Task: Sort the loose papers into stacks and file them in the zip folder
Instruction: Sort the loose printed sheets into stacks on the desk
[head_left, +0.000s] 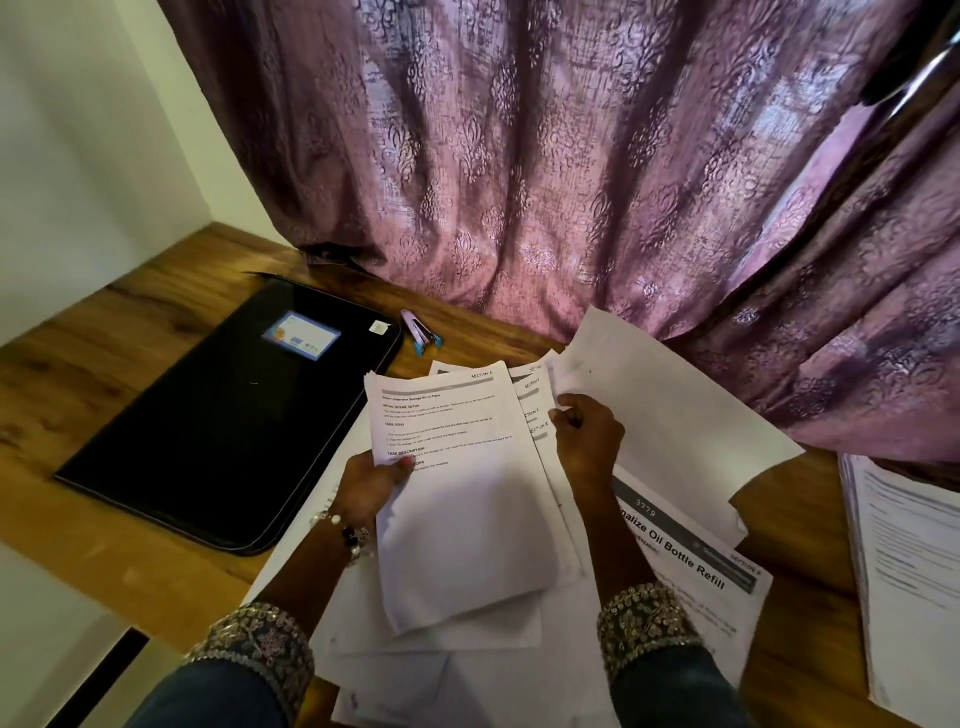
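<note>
Two embroidered sleeve cuffs sit nearest the camera, above loose papers spread over a wooden desk. The desk meets a pale wall at the left, and a purple patterned curtain hangs across the back, its hem brushing the desk's far edge.

The left hand, with a beaded bracelet at the wrist, grips a sheaf of printed sheets by its left edge, thumb on top. The sheaf's long axis runs away from the person, its "Section 1" heading at the far end, tilted slightly left. The right hand pinches the edge of a blank sheet that lifts up and to the right, fanned away from the sheaf. Below it lies a page headed "Oil Bottle Refill", angled down to the right.

A black zip folder lies flat and closed on the desk to the left, its near corner touching the loose papers; what it contains cannot be seen. A small stapler lies just beyond its far right corner. A separate stack of printed papers lies at the right edge.
</note>
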